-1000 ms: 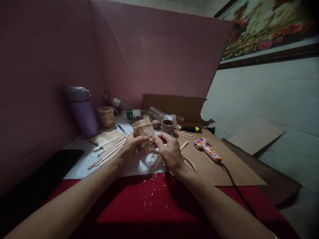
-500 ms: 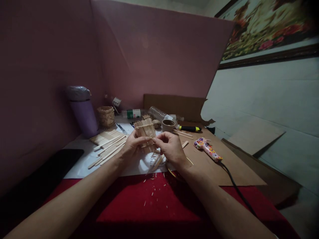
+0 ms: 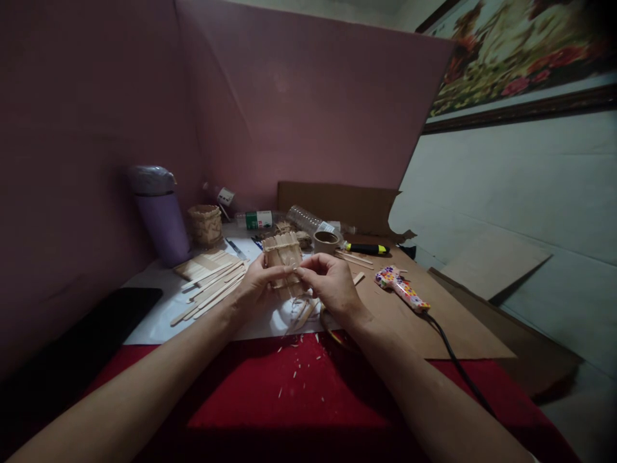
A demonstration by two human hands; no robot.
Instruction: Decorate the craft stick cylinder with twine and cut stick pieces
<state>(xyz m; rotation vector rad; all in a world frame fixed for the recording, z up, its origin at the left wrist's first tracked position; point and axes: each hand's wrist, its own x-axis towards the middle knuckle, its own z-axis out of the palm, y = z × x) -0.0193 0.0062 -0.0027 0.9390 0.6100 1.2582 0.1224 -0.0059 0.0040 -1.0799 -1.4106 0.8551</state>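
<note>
My left hand (image 3: 254, 280) is wrapped round a small craft-stick holder (image 3: 282, 251), made of wooden sticks set side by side with a twine band near its upper edge. Held above the table, it leans a little, and its lower part is partly hidden by my fingers. The thumb and forefinger of my right hand (image 3: 330, 278) are pinched together at the holder's front, close to my left thumb. Something small and pale shows at those fingertips, too small to name. Loose craft sticks (image 3: 212, 292) lie left of my left hand.
A purple tumbler (image 3: 161, 218) and a twine-wrapped cup (image 3: 205, 225) stand at the back left. Behind my hands are plastic bottles (image 3: 308, 220), a tape roll (image 3: 326, 242) and a yellow-black cutter (image 3: 367, 249). A flowered glue gun (image 3: 402, 289) with a black cord lies on cardboard at right.
The craft-stick holder has shifted slightly right and stands a little straighter. My right fingers stay pinched at its front, and a pale strand near my right wrist no longer shows.
</note>
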